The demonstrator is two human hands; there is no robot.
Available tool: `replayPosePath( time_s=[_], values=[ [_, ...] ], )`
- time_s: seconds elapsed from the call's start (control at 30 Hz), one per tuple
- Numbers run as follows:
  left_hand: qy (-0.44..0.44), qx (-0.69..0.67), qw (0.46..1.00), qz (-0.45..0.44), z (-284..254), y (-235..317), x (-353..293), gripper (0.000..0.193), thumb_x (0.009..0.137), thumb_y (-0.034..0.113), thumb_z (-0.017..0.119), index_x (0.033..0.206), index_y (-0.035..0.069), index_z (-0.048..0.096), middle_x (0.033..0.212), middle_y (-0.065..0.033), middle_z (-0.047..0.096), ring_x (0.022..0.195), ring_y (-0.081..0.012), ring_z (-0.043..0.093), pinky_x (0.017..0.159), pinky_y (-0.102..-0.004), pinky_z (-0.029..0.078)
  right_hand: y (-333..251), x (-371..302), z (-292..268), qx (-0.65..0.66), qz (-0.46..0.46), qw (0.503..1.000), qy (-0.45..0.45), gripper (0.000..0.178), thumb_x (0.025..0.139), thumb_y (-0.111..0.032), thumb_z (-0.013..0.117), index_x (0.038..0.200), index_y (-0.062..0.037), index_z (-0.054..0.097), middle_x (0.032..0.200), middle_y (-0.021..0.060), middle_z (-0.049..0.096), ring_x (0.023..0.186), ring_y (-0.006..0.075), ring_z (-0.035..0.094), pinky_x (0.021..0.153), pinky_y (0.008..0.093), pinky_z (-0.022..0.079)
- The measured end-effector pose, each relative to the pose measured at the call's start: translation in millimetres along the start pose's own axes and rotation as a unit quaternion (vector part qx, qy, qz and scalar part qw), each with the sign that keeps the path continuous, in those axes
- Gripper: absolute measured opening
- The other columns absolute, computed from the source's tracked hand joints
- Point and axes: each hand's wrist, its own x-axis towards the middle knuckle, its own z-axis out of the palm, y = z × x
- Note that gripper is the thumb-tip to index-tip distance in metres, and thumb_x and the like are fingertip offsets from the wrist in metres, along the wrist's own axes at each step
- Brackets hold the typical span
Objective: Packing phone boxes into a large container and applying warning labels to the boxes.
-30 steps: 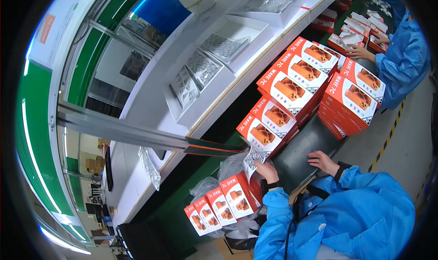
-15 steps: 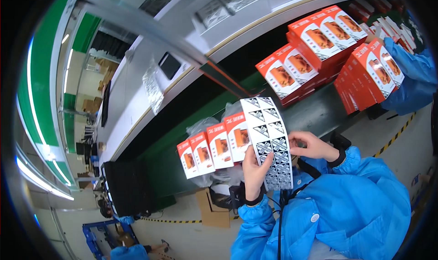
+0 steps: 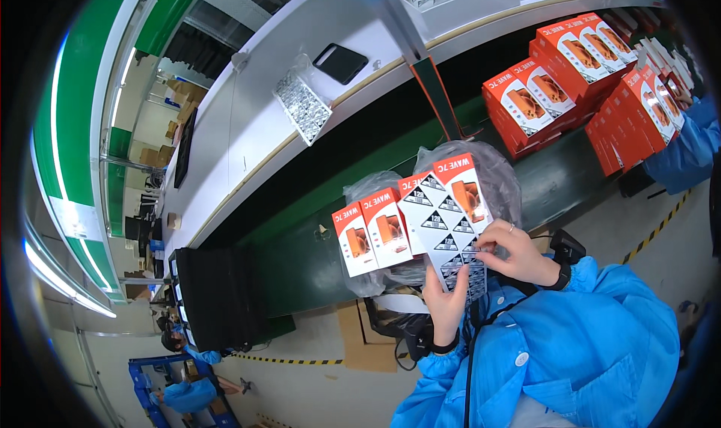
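A white sheet of black-and-white triangular stickers [image 3: 424, 221] slants in front of me. Its lower edge is gripped by my left hand [image 3: 446, 300], thumb on top. At the sheet's right side, my right hand [image 3: 517, 255] has its thumb and forefinger pinched together on a triangular sticker; whether that sticker has lifted is too small to tell. Just beyond stand red-and-white phone boxes, among them a left one [image 3: 354, 242], one beside it [image 3: 387, 229] and a right one [image 3: 467, 195]. The sheet partly covers another box between them.
Clear plastic bags [image 3: 503, 180] lie under the boxes on a dark green belt [image 3: 293, 266]. Stacked red boxes [image 3: 526, 105] stand at the far right near a co-worker's blue sleeve [image 3: 687, 146]. A white shelf [image 3: 225, 165] holds a black phone-shaped item [image 3: 340, 63] and a silvery sticker sheet [image 3: 302, 105]. A post [image 3: 432, 90] rises beyond.
The view has shifted, so the shelf and boxes appear farther right. The sheet now tilts over one of the boxes. My right fingers have come inward over the sheet into a pinch.
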Motion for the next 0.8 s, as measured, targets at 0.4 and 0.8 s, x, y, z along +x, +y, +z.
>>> replayPosePath(
  time_s=[0.4,0.8],
  values=[
    [-0.075,0.053,0.996,0.006,-54.5,-17.1,24.6,0.025,0.082,0.011,0.067,0.1,-0.002,0.056,0.084,-0.0142,0.066,0.075,-0.0179,0.065,0.066,-0.0302,0.049,-5.1,17.3,49.9,-0.046,0.042,0.996,-0.058,0.017,0.076,-0.008,0.069,0.09,-0.002,0.062,0.086,0.0099,0.063,0.08,0.0236,0.062,0.07,0.0312,0.049],
    [-0.001,0.226,0.974,-0.021,-28.0,-18.4,23.5,0.021,0.089,0.006,0.051,0.106,-0.006,0.049,0.084,-0.0262,0.059,0.078,-0.0418,0.06,0.064,-0.0401,0.045,30.4,41.5,36.0,-0.027,0.117,0.978,-0.17,0.012,0.077,-0.011,0.068,0.081,-0.001,0.061,0.081,0.009,0.064,0.074,0.021,0.064,0.067,0.0294,0.05]
  ],
)
